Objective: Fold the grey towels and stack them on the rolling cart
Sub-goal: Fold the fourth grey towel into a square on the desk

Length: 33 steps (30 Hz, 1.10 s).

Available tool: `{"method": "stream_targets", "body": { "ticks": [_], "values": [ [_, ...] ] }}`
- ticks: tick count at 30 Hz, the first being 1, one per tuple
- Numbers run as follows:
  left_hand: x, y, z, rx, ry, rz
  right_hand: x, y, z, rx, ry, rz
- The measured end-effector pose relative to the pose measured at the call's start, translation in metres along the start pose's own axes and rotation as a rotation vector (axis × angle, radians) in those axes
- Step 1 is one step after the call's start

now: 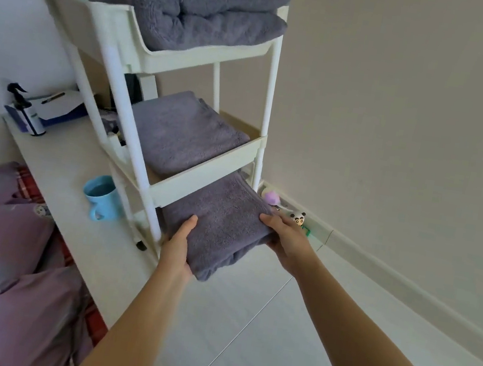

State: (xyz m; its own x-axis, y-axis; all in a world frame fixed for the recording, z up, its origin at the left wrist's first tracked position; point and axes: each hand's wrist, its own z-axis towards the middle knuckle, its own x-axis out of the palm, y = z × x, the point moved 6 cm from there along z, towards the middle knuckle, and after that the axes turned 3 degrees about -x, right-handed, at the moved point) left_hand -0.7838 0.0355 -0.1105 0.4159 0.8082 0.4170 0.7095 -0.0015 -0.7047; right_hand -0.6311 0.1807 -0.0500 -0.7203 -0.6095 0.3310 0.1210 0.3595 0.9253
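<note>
Presently, the left hand point(178, 248) and right hand point(285, 240) grip a folded grey terry towel point(219, 219) by its sides, thumbs pressed on top, at the bottom tier of the white plastic three-tier rolling cart point(152, 182); higher tiers each hold a folded towel.

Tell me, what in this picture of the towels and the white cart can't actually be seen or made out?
Head view:
- Bottom shelf of the cart: hidden by the folded towel and the middle tray.
- Fingers of the left hand and right hand: under the towel.
- Spray bottle label: too small to read.
- Cart wheels: only one dark foot shows.
- Cup contents: unclear.
</note>
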Motion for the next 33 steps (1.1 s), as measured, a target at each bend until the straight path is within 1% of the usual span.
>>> {"method": "stream_targets", "body": {
  "ticks": [2,5,8,10,13,15,17,19,21,24,26,29,31,33],
  "values": [
    [0.003,-0.003,0.007,0.03,-0.009,-0.076,0.002,-0.006,0.014,0.016,-0.042,0.068],
    [0.009,-0.014,0.013,0.133,-0.069,-0.161,0.003,-0.015,0.032,0.077,-0.094,0.144],
    [0.011,-0.025,0.02,0.283,-0.194,-0.157,0.01,-0.022,0.049,0.107,-0.081,0.194],
    [0.008,-0.033,0.025,0.347,-0.222,-0.159,0.018,-0.025,0.059,0.106,-0.073,0.225],
    [0.004,-0.038,0.033,0.357,-0.26,-0.073,0.024,-0.035,0.078,0.117,-0.133,0.254],
    [0.002,-0.033,0.029,0.363,-0.353,0.04,0.02,-0.047,0.083,0.141,-0.206,0.224],
    [-0.004,-0.029,0.025,0.449,-0.436,0.127,0.018,-0.065,0.086,0.188,-0.244,0.235],
    [-0.005,-0.026,0.023,0.523,-0.428,0.17,0.016,-0.073,0.085,0.192,-0.24,0.263],
    [-0.005,-0.027,0.025,0.542,-0.402,0.19,0.018,-0.067,0.085,0.16,-0.217,0.291],
    [0.001,-0.037,0.026,0.606,-0.387,0.141,0.024,-0.054,0.089,0.089,-0.179,0.349],
    [0.001,-0.043,0.027,0.652,-0.408,0.102,0.03,-0.05,0.092,0.069,-0.174,0.343],
    [-0.002,-0.037,0.027,0.638,-0.438,0.106,0.029,-0.06,0.092,0.112,-0.245,0.227],
    [-0.003,-0.03,0.024,0.636,-0.47,0.179,0.023,-0.07,0.09,0.159,-0.3,0.191],
    [-0.001,-0.029,0.022,0.635,-0.5,0.252,0.02,-0.075,0.089,0.174,-0.32,0.185]
  ]
}}
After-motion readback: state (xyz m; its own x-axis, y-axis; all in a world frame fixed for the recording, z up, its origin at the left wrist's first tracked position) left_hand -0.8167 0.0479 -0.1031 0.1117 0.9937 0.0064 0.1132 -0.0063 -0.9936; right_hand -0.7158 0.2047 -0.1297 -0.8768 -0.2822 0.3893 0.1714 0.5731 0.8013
